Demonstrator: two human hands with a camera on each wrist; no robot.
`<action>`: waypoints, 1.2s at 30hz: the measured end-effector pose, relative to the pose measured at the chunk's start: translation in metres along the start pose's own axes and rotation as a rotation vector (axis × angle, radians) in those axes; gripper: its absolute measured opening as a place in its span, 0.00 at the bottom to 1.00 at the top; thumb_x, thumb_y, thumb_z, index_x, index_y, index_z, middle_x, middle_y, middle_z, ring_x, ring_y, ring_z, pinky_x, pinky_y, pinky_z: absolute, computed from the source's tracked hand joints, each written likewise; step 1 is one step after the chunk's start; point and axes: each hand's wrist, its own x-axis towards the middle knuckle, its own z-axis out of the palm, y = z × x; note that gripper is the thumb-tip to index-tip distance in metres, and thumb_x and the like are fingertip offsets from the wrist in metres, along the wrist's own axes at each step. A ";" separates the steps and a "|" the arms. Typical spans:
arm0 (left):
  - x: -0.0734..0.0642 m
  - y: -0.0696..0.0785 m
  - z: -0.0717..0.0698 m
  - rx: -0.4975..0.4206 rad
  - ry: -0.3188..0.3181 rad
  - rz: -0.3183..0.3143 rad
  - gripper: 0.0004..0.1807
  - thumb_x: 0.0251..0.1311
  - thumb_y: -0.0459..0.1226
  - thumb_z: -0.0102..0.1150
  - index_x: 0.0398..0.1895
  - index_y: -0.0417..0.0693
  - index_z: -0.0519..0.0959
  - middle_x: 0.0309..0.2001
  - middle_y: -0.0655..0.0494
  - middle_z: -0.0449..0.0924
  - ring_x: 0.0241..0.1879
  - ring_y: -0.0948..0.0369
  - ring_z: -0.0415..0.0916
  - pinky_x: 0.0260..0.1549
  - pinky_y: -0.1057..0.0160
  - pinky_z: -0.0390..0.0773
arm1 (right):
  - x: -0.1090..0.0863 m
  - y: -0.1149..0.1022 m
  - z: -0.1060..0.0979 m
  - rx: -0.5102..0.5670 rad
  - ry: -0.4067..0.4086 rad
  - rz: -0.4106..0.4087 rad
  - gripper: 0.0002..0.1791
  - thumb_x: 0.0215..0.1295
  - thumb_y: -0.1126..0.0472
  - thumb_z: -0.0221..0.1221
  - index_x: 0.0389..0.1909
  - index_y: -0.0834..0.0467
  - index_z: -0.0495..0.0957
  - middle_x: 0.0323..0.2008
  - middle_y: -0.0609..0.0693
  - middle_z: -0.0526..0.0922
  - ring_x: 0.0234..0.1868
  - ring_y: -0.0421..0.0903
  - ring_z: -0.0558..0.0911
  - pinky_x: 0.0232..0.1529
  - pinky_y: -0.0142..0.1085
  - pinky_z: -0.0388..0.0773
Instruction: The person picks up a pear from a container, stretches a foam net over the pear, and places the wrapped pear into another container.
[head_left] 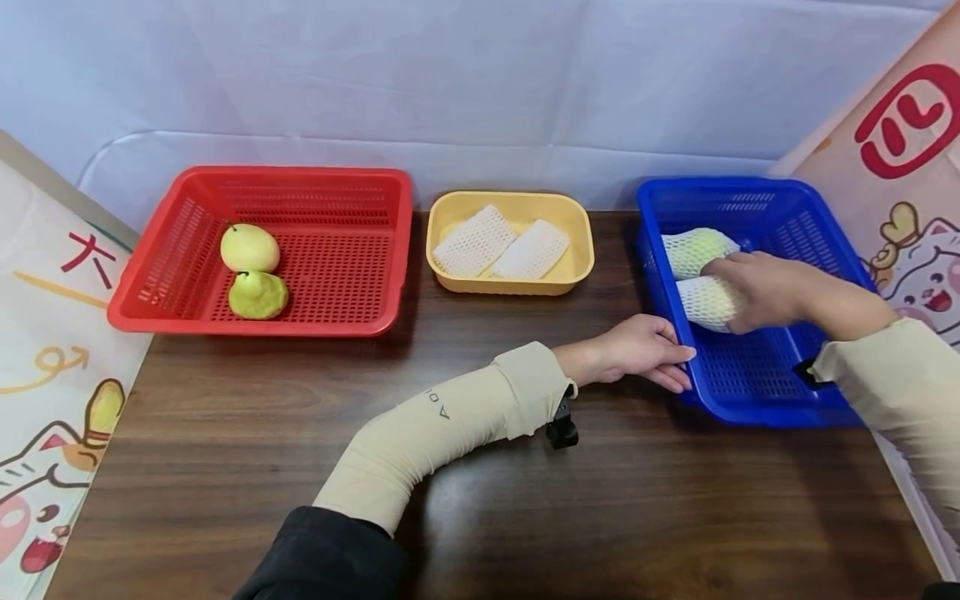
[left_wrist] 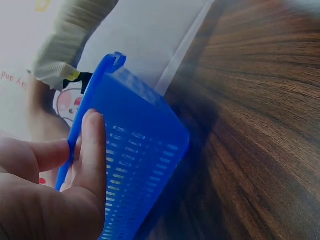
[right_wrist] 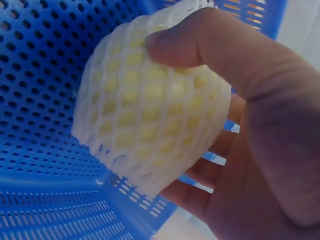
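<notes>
Inside the blue basket, my right hand holds a pear in a white foam net, thumb on one side and fingers around the other. Beside it in the basket lies a second netted pear. My left hand pinches the basket's near left rim between thumb and fingers, as the left wrist view also shows. In the head view the right hand covers part of the held pear.
A red basket at the left holds two bare pears. Between the baskets stands a yellow tray with two white foam nets. All stand on a brown wooden table, with a pale cloth hanging behind.
</notes>
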 end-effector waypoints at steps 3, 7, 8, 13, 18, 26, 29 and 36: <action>0.000 0.000 0.000 0.000 -0.001 -0.001 0.12 0.71 0.24 0.54 0.29 0.41 0.70 0.45 0.20 0.79 0.52 0.29 0.76 0.45 0.47 0.84 | 0.003 0.001 0.001 -0.020 -0.001 0.024 0.42 0.38 0.61 0.79 0.57 0.67 0.73 0.46 0.63 0.79 0.43 0.61 0.78 0.39 0.55 0.78; 0.000 0.000 0.000 0.002 0.002 -0.004 0.11 0.71 0.24 0.54 0.29 0.40 0.69 0.45 0.20 0.79 0.52 0.30 0.77 0.45 0.46 0.84 | 0.006 0.004 0.002 -0.041 0.025 0.069 0.43 0.41 0.61 0.77 0.59 0.69 0.68 0.48 0.70 0.75 0.45 0.67 0.76 0.40 0.60 0.77; 0.000 0.000 0.000 0.000 0.002 -0.005 0.11 0.71 0.24 0.54 0.29 0.39 0.69 0.45 0.20 0.79 0.52 0.30 0.77 0.45 0.46 0.84 | 0.007 0.004 0.003 -0.046 0.036 0.076 0.44 0.41 0.61 0.78 0.59 0.70 0.66 0.48 0.71 0.74 0.46 0.68 0.75 0.41 0.61 0.77; -0.001 0.001 0.002 0.006 0.001 -0.022 0.10 0.71 0.24 0.54 0.29 0.39 0.70 0.44 0.21 0.79 0.52 0.30 0.77 0.48 0.44 0.81 | 0.007 0.007 0.009 -0.057 0.100 0.062 0.49 0.38 0.58 0.82 0.57 0.71 0.64 0.48 0.73 0.71 0.48 0.70 0.74 0.45 0.63 0.75; -0.002 0.002 0.002 0.008 0.006 -0.025 0.10 0.71 0.24 0.54 0.30 0.39 0.70 0.42 0.22 0.81 0.52 0.30 0.77 0.40 0.49 0.86 | 0.006 0.007 0.015 -0.055 0.130 0.029 0.49 0.35 0.57 0.84 0.55 0.70 0.65 0.47 0.72 0.71 0.48 0.69 0.74 0.45 0.64 0.76; -0.002 0.003 0.002 -0.008 0.011 -0.023 0.10 0.71 0.24 0.54 0.30 0.37 0.70 0.34 0.27 0.83 0.52 0.29 0.76 0.19 0.65 0.84 | 0.003 0.008 0.007 0.045 0.097 0.021 0.42 0.41 0.68 0.78 0.59 0.69 0.68 0.53 0.75 0.72 0.54 0.72 0.72 0.49 0.64 0.73; -0.002 0.003 0.001 -0.006 0.015 -0.021 0.10 0.71 0.24 0.54 0.30 0.38 0.70 0.32 0.29 0.83 0.52 0.29 0.76 0.19 0.65 0.84 | 0.005 0.007 0.006 0.036 0.114 0.004 0.38 0.43 0.67 0.78 0.57 0.69 0.71 0.52 0.73 0.75 0.54 0.71 0.73 0.51 0.63 0.73; -0.001 0.003 0.000 0.006 0.011 -0.028 0.08 0.71 0.24 0.55 0.32 0.36 0.71 0.33 0.28 0.83 0.52 0.30 0.77 0.20 0.64 0.84 | 0.004 0.008 0.007 0.042 0.090 0.027 0.38 0.46 0.66 0.77 0.58 0.69 0.71 0.54 0.75 0.74 0.56 0.73 0.73 0.54 0.66 0.72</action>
